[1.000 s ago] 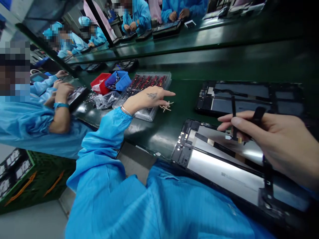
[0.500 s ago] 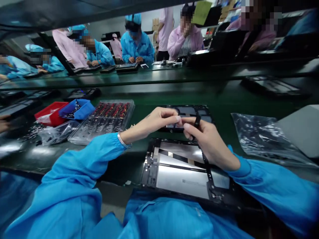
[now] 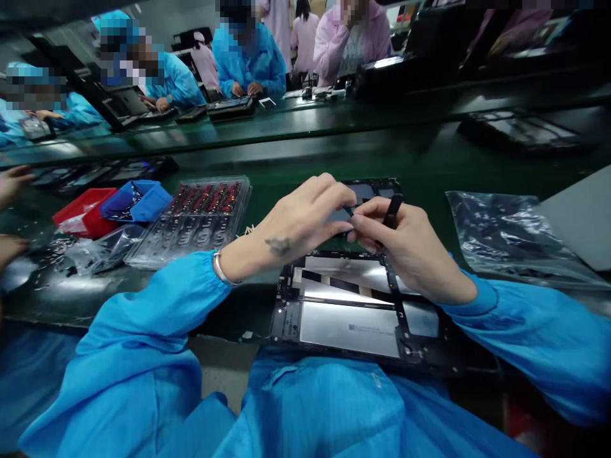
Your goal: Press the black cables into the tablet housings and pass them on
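Observation:
In the middle of the head view, my right hand (image 3: 411, 245) pinches a small dark piece (image 3: 349, 210), its kind too small to tell. A black band-like strip (image 3: 393, 211) shows at its fingers. My left hand (image 3: 305, 213) is beside it, thumb and forefinger curved and apart around the end of that piece; whether they touch it is unclear. Below both hands lies an opened tablet (image 3: 348, 324) with silver battery panels, black frame and dark ribbon strips. Behind the hands, a second opened tablet (image 3: 386, 187) is partly hidden.
Left of my hands stand a clear tray (image 3: 195, 219) of small red and black parts, a blue bin (image 3: 138, 202) and a red bin (image 3: 83, 213). A clear plastic bag (image 3: 496, 235) lies to the right. Another person's hand (image 3: 12, 184) reaches in at the left edge.
My left thumb and forefinger have parted from their pinch, and the back of that hand has turned into view. My right hand still pinches. The camera view has tipped downward slightly.

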The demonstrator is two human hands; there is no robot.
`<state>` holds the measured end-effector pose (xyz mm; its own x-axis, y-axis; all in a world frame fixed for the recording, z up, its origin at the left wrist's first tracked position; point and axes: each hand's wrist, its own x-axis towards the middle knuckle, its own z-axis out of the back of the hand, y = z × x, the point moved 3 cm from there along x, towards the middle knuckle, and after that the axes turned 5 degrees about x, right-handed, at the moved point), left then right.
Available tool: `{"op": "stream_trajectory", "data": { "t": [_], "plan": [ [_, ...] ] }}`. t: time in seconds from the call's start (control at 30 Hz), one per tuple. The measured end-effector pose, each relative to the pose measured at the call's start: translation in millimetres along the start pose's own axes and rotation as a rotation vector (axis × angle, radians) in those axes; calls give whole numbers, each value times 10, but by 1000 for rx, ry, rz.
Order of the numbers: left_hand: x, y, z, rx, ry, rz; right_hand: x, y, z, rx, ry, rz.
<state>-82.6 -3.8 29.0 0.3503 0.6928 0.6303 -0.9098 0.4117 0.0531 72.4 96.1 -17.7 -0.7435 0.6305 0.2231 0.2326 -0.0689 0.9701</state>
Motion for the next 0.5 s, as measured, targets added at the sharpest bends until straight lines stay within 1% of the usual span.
{"op": "stream_trajectory", "data": {
  "t": [0.03,0.1,0.17,0.33,0.5],
  "plan": [
    [-9,-55,-6,145,-56,-66,-7,4,-4,9,-8,3],
    [-17,-146,-37,358,-105,-154,-20,24,-19,1,-29,26],
    [-14,-197,-57,469,-121,-172,-33,48,-38,-27,-40,58],
    [-27,-231,-49,546,-122,-151,-56,81,-61,-98,-49,129],
    [-3,-258,-84,568,-112,-174,-67,83,-62,-155,-31,167]
  ]
}}
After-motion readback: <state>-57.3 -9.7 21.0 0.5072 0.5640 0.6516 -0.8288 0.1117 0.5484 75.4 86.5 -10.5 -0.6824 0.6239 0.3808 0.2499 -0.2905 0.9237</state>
